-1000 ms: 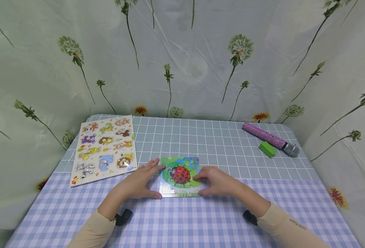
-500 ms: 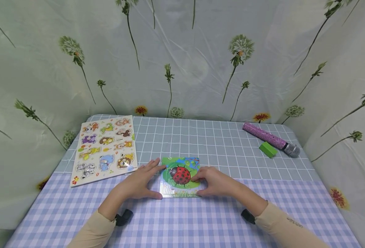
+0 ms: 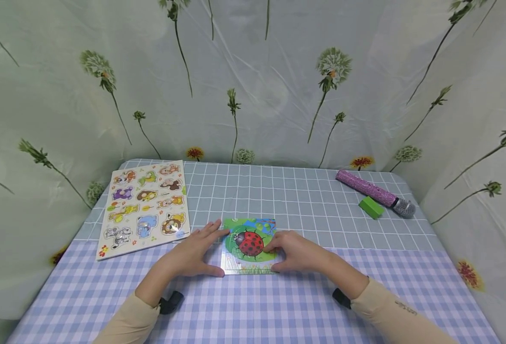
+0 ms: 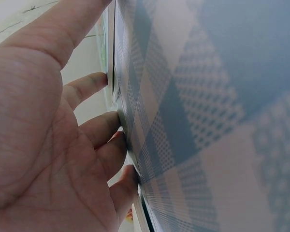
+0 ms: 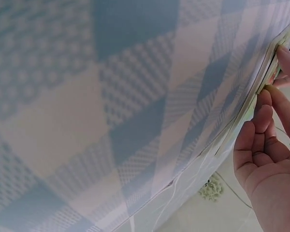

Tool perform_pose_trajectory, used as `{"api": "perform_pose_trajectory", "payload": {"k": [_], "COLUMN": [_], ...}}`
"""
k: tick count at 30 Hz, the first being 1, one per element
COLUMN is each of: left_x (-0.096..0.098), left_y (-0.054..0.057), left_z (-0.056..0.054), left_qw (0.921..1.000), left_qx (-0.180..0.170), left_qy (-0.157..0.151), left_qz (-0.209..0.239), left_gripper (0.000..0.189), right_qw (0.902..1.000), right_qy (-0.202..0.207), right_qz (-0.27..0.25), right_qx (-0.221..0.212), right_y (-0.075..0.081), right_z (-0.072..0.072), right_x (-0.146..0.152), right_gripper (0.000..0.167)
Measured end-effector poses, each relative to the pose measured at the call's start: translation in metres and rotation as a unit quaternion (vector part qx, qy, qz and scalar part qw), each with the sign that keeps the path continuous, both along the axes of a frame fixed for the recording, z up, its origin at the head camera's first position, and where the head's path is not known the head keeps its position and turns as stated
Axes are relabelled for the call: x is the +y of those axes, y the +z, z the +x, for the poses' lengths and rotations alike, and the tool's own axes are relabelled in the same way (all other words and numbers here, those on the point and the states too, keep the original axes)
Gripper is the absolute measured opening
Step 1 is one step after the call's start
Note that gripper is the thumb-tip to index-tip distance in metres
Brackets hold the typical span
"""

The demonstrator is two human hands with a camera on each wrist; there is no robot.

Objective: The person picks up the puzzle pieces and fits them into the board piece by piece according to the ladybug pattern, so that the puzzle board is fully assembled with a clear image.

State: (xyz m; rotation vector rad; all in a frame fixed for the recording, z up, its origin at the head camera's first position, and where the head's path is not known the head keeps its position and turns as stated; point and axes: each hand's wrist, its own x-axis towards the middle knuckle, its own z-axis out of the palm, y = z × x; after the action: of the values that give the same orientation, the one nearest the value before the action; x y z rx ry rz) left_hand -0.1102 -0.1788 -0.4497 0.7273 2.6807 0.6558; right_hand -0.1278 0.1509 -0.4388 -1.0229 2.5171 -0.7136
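A square jigsaw puzzle (image 3: 249, 242) with a red ladybird on green lies at the middle front of the table in the head view. My left hand (image 3: 195, 251) is spread along its left side, the thumb at the lower left corner and a fingertip at the upper left edge. In the left wrist view its fingertips (image 4: 100, 79) reach the board's edge. My right hand (image 3: 301, 252) pinches a puzzle piece (image 3: 272, 261) at the lower right between thumb and forefinger. The right wrist view shows the other fingers (image 5: 261, 118) curled beside the board, and much of the piece hidden.
A wooden animal puzzle board (image 3: 152, 205) lies at the back left. At the right are a glittery purple microphone (image 3: 369, 188) and a green block (image 3: 371, 207). A flower-printed curtain (image 3: 274, 91) stands behind and beside the table.
My right hand has moved slightly left with the puzzle piece, and the right edge of the ladybird picture now looks straighter. My left hand has stayed in place.
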Motion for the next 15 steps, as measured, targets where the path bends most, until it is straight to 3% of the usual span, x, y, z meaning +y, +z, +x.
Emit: {"api": "perform_pose_trajectory", "payload": {"k": [15], "left_x": [0.0013], "left_y": [-0.0001], "left_z": [-0.0013], "left_qw": [1.0], "left_qx": [0.003], "left_qy": [-0.003], "left_qz": [0.001], "left_gripper": [0.107], "right_qw": [0.9999], "right_qy": [0.014], "right_qz": [-0.004], "right_qx": [0.007], "right_y": [0.0023], "right_z": [0.0001], "right_x": [-0.0013], "right_gripper": [0.035]}}
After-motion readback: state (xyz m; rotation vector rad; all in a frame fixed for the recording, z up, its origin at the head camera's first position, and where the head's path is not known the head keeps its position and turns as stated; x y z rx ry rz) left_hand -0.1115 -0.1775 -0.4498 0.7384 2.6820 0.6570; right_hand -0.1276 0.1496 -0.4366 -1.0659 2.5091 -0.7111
